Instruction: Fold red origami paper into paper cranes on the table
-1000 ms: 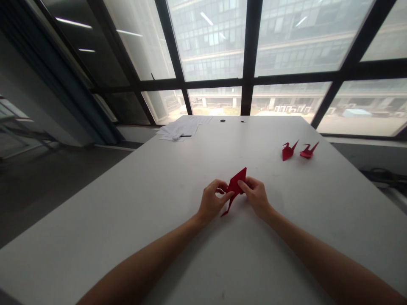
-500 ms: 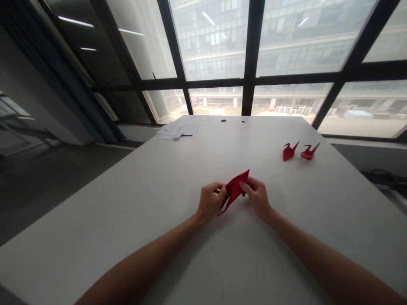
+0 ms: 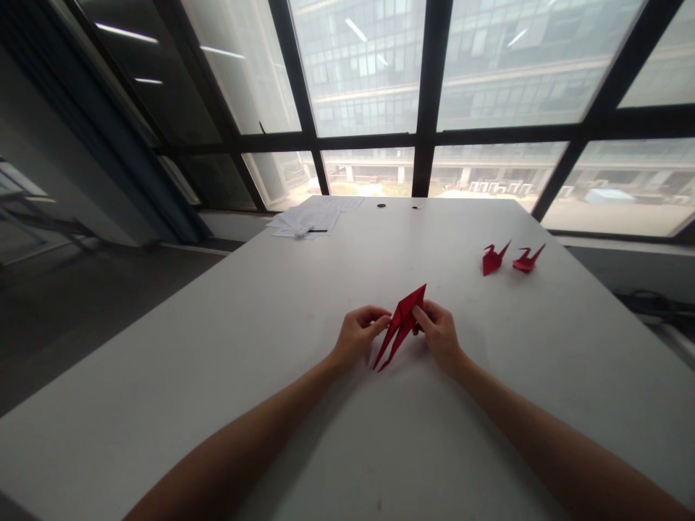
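Now the red folded paper [image 3: 402,323] shows two narrow points splayed toward the person, where half a second ago one flap lay flatter; the fold looks to be progressing. The left hand [image 3: 358,338] and right hand [image 3: 439,333] both pinch it, well nearer than the two red cranes [image 3: 510,258]. No container is visible on the white table [image 3: 217,347].

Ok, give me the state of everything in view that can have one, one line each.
Left hand: fingertips pinching the half-folded red paper piece.
Right hand: fingers gripping the same piece.
Half-folded red paper piece: held between both hands, two narrow points toward the person, not finished.
Two small red folded paper cranes: finished, standing apart from the hands on the white table.
Stack of white paper sheets: lying flat at the far edge.
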`<control>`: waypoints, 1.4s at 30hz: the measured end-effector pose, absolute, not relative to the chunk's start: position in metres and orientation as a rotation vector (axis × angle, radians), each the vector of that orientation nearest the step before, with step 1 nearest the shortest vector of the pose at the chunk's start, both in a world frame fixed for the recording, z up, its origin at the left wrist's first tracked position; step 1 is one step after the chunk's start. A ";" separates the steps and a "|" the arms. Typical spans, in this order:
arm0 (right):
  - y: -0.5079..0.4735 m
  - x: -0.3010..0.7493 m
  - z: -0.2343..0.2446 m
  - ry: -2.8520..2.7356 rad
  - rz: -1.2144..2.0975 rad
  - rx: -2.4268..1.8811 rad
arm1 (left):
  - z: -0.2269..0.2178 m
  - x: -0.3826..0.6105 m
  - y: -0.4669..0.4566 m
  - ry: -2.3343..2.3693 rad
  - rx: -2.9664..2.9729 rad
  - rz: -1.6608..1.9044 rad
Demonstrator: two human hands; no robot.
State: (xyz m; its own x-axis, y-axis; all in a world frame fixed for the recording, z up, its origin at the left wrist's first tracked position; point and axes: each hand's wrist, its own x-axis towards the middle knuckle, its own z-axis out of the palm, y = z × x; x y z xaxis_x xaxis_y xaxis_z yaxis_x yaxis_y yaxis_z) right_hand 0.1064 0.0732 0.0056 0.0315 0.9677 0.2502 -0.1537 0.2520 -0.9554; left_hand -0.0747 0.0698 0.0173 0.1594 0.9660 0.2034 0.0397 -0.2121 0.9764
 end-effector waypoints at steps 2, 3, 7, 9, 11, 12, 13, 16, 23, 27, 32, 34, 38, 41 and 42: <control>0.073 0.107 0.005 -1.209 1.072 -0.916 | 0.016 -0.073 0.068 1.038 1.504 1.249; 0.073 0.107 0.005 -1.217 1.066 -0.916 | 0.016 -0.072 0.066 1.039 1.531 1.260; 0.072 0.107 0.005 -1.243 1.056 -0.912 | 0.018 -0.067 0.060 1.065 1.630 1.254; 0.072 0.107 0.005 -1.246 1.054 -0.913 | 0.019 -0.066 0.058 1.095 1.644 1.255; 0.072 0.107 0.005 -1.251 1.052 -0.912 | 0.020 -0.065 0.057 1.100 1.653 1.268; 0.072 0.107 0.005 -1.253 1.047 -0.910 | 0.020 -0.065 0.057 1.102 1.661 1.276; 0.072 0.106 0.004 -1.254 1.040 -0.909 | 0.020 -0.064 0.057 1.107 1.669 1.279; 0.073 0.106 0.004 -1.253 1.016 -0.908 | 0.019 -0.064 0.057 1.139 1.676 1.265; 0.072 0.108 0.004 -1.243 1.007 -0.921 | 0.014 -0.068 0.062 1.048 1.542 1.259; 0.072 0.109 0.002 -1.240 1.024 -0.906 | 0.015 -0.070 0.064 0.929 1.455 1.227; 0.072 0.109 0.002 -1.229 1.056 -0.880 | 0.014 -0.069 0.064 0.849 1.335 1.209; 0.072 0.109 0.003 -1.228 1.077 -0.877 | 0.013 -0.069 0.064 0.842 1.310 1.197; 0.072 0.109 0.004 -1.228 1.091 -0.886 | 0.011 -0.067 0.065 0.988 1.475 1.246; 0.074 0.109 0.001 -1.204 1.089 -0.901 | 0.013 -0.066 0.064 1.073 1.610 1.231; 0.075 0.109 0.000 -1.197 1.094 -0.906 | 0.014 -0.066 0.063 1.072 1.620 1.221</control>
State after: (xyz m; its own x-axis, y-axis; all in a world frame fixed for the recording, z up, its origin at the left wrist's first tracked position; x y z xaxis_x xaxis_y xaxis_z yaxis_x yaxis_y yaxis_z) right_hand 0.1092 0.0748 0.0002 0.0228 0.9681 0.2495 -0.1615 0.2498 -0.9547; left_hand -0.0662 0.0632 0.0136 0.1665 0.9473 0.2738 0.1495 -0.2987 0.9426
